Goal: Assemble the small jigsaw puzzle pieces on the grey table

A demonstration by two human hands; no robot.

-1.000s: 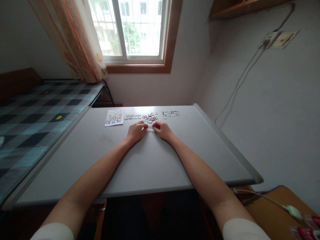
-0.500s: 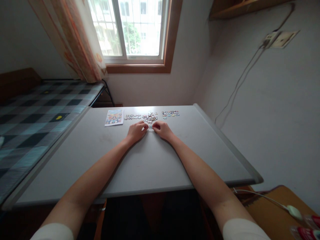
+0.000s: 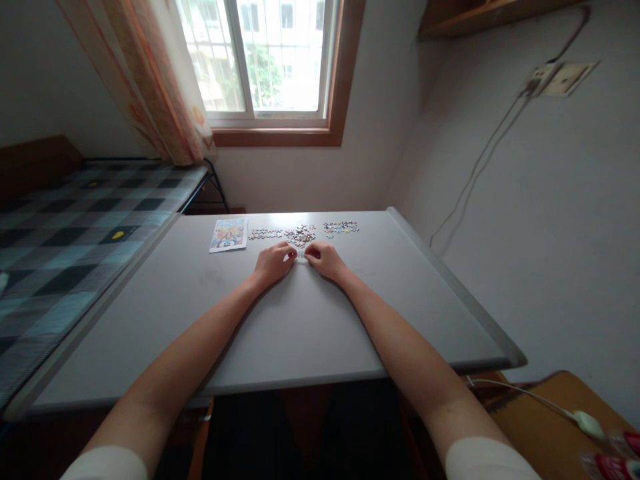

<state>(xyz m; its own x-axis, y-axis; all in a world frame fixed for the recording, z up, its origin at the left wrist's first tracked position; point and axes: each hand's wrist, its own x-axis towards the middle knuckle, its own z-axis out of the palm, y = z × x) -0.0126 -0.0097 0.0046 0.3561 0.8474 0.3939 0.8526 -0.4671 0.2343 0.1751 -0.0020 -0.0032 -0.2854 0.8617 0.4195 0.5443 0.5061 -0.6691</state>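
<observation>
Both my hands are down on the grey counter [image 3: 300,320] rn, fingertips meeting over a tiny puzzle piece [image 3: 301,254]. Left hand [image 3: 273,262] is curled w/ fingers pinched on the piece's left edge, right hand [image 3: 325,259] curled the same way on its right edge, so both are closed on it. Piece sits flat on the counter just in front of the loose pile of pieces [image 3: 300,235], btw. A short row of joined pieces [image 3: 265,234] lies left of that pile, another small cluster [image 3: 341,228] to its right. Reference picture card [image 3: 229,235] is further left of the pile, near the bed [image 3: 60,227] side.
</observation>
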